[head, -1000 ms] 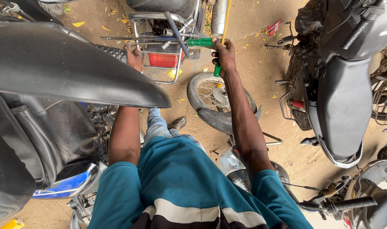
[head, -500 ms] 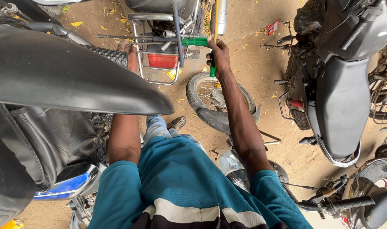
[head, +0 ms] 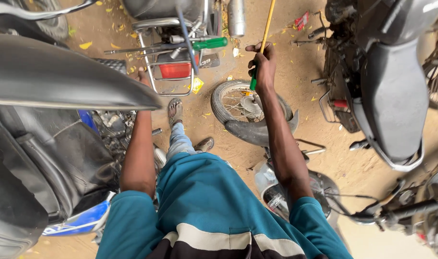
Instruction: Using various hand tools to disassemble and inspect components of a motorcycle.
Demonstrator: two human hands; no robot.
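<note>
- Right hand [head: 263, 64]: fist closed round a tool [head: 262, 43] with yellow shaft and green grip, held above the wheel [head: 238, 103].
- Tool: likely light, rigid; best held at the grip.
- Left hand [head: 141, 76]: mostly hidden by the seat [head: 60, 76]; grasp cannot be told.
- Room: bikes both sides, rack [head: 173, 62] close ahead; narrow gap.

loose wheel [head: 238, 103] on dirt | black motorcycle seat [head: 396, 96] right | red tail light [head: 174, 70]
</note>
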